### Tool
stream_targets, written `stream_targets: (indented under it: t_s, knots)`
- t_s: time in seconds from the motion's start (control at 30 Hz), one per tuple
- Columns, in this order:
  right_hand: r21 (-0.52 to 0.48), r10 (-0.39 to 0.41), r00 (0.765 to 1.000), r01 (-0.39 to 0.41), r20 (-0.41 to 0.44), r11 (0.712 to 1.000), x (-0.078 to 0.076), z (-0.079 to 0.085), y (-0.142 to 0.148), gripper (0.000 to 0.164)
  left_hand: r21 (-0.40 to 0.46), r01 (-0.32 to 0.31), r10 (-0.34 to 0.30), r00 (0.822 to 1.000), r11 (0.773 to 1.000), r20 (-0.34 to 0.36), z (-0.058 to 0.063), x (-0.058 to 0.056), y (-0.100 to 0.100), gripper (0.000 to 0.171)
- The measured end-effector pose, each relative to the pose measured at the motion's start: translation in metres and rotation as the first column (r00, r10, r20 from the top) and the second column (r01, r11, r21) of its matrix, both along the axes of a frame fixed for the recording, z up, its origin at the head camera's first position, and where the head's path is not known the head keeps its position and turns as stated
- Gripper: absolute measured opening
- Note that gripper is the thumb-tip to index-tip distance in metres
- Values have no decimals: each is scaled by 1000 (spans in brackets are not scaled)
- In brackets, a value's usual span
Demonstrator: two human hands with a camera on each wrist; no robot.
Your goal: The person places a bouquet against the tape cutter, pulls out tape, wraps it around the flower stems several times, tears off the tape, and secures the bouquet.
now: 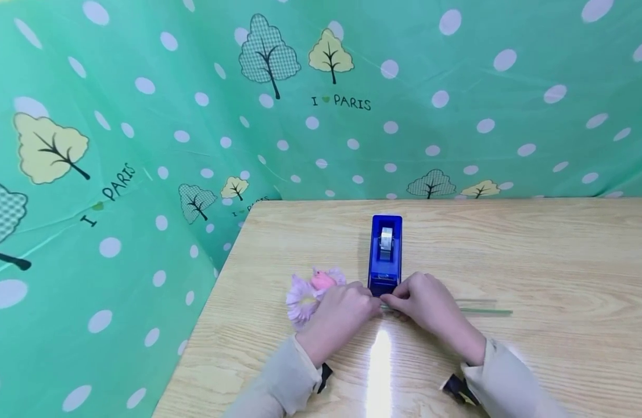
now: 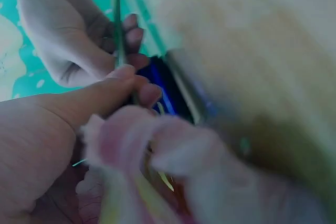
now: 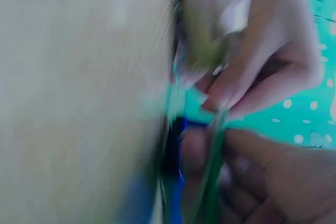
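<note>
A bunch of artificial flowers with lilac petals (image 1: 301, 299) and a pink bloom (image 1: 323, 280) lies to the left, partly covered by my left hand (image 1: 347, 307). That hand pinches the green stems (image 1: 488, 312) just below the blooms, thumb on top in the left wrist view. Close beside it, my right hand (image 1: 427, 302) pinches the same stems between thumb and fingers. The stem ends stick out past it to the right. Right behind the fingertips stands a blue tape dispenser (image 1: 386, 264) with a roll of clear tape (image 1: 386, 238).
A light wood table (image 1: 571, 261) carries everything, its left edge running down beside the flowers. Behind and to the left hangs a green dotted cloth (image 1: 352, 151). Black straps (image 1: 459, 388) show at the sleeve cuffs.
</note>
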State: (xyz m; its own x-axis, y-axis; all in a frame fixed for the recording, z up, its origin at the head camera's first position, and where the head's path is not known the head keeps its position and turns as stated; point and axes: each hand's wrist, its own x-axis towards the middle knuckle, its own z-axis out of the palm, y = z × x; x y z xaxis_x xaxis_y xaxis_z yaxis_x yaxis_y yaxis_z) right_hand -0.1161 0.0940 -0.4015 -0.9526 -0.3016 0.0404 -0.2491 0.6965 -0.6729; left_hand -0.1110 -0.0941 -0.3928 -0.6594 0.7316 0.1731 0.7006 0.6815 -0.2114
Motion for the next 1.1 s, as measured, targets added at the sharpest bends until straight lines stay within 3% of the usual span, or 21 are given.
stream_targets:
  t_s: [0.13,0.4,0.6,0.83,1.1]
  knots:
    - [-15,-2,1000,2,-17,1000,0,6,2,33,46,-17,16,1000,999,20,5,0,1,11]
    - [-34,5,999,-4,40,999,2,13,6,31,85,-10,3,997,996,81,12,3,1,15]
    - [-67,30,999,-28,38,997,2,18,9,28,176,-8,-12,993,984,115,17,5,0,20]
    - [-87,47,998,-44,35,995,4,29,12,24,291,51,-62,998,955,29,20,7,-1,18]
    - [-129,22,998,-13,66,992,4,35,14,23,287,58,-45,998,956,-54,24,5,-2,17]
